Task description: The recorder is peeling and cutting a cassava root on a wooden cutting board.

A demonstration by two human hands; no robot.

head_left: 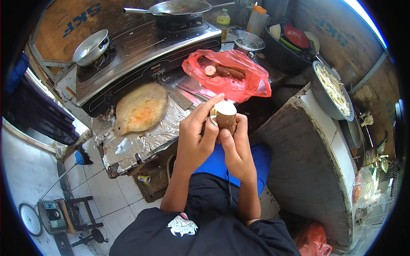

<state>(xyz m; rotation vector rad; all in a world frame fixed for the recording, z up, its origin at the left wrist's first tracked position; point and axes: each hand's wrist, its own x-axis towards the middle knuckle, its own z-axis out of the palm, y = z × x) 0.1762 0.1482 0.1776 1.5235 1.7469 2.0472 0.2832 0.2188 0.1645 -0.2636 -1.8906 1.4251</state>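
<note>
Both of my hands are closed round a short piece of cassava [226,120], held upright in front of my body. Its cut top is white and its skin brown. My left hand [197,135] grips the left side, fingers near a pale strip of loosened peel [213,113]. My right hand [240,150] wraps the right side, thumb pressed on the brown skin. Just beyond lies an open red plastic bag [252,86] with more cassava [230,73] inside, one end cut white. Knife-like flat items [188,94] lie partly hidden beside the bag.
A round wooden board [142,109] rests on the foil-covered counter [128,149] at left. Behind it stands a two-burner stove [149,47] with a pot [91,47] and a wok [179,6]. At right, a basin [337,114] of pale strips sits on a ledge.
</note>
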